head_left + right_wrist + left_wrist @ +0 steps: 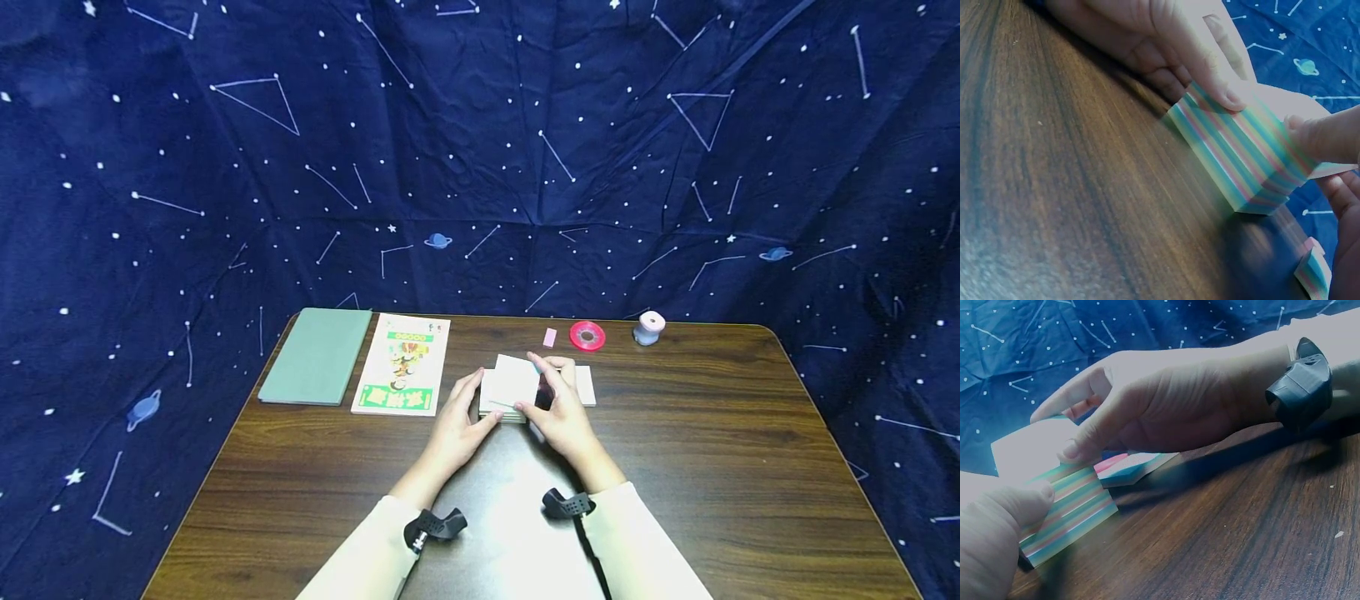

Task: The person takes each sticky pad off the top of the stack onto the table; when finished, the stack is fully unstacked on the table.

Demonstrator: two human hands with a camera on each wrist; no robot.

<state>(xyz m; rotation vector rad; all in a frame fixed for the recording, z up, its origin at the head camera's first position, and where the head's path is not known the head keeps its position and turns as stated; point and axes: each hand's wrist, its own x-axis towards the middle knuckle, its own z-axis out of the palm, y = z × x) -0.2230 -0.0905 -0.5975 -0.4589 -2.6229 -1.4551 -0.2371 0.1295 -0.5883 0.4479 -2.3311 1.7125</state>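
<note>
A stripy stack of paper (1082,503) is near the middle of the table (712,467), closer to the far edge; I can't tell if it touches the wood. Its top looks almost square, and one stripy side faces the near edge. A white sheet (516,382) on top is turned a bit, with one corner poking toward the far edge. The left hand (456,423) grips the stack's left side, thumb at the near edge. The right hand (561,417) pinches the sheet, thumb and pointer finger a little apart. A smaller white pile (587,387) lies just beside that hand. Along the far edge are a pink ring (573,336) and a white spool (650,327).
</note>
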